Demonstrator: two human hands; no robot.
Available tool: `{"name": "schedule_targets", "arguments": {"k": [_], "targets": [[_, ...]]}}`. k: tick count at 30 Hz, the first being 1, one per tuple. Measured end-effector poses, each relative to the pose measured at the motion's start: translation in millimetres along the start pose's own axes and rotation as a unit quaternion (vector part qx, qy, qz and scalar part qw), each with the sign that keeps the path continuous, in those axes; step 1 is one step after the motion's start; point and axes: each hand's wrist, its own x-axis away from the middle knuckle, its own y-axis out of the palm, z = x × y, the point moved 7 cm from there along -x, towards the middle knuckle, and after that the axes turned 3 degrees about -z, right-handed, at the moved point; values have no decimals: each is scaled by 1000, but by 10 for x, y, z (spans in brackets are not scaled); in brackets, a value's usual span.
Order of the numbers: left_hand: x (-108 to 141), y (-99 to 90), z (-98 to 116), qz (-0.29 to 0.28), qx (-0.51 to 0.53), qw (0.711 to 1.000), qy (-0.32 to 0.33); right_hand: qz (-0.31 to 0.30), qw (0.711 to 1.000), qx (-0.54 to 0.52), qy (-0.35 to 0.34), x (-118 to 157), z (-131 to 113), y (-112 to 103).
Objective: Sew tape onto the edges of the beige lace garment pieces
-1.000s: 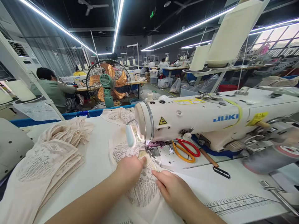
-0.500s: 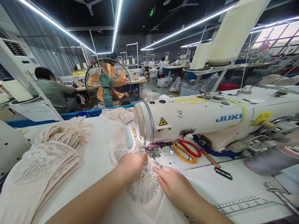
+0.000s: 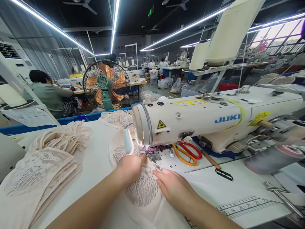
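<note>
A beige lace garment (image 3: 145,187) lies under the head of the white sewing machine (image 3: 190,117). My left hand (image 3: 131,168) is closed on the garment's edge, just in front of the needle area, its thumb towards the presser foot. My right hand (image 3: 172,184) is closed around a thin metal tool (image 3: 156,165), whose tip points up and left towards the needle area. The needle itself is too small to make out. A small pale lamp (image 3: 128,141) hangs left of the machine head, above the lace.
Stacked lace pieces (image 3: 43,171) lie at the left. Orange-handled scissors (image 3: 186,157), red-handled scissors (image 3: 194,149) and a black blade (image 3: 224,174) on a stick are right of the needle area. A fan (image 3: 106,84) and a seated person (image 3: 45,95) are beyond the table.
The whole view has shifted slightly, so most things appear a little further left. Both hands keep nearly the same place at the garment and their grips look unchanged.
</note>
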Motion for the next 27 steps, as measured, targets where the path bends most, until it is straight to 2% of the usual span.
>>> {"name": "schedule_targets", "arguments": {"k": [10,16,18,22,24,27], "targets": [[-18,-7,-65,39,-12,999,1,5,999,52,6,-60,-26,-42],[376,-52,-45,89,-18,996,10,11,996,83,-7,96,-4,-50],[506,-11,-35,68,-13,998,15,1,996,87,-34,182,2,-27],[594,181,-50,-71,6,997,-4,-19,993,89,-74,277,24,16],[576,210,-68,-96,7,995,-20,-17,993,90,-77,268,38,16],[523,202,-114,-97,2,994,-45,-28,993,91,-68,209,61,16]]}}
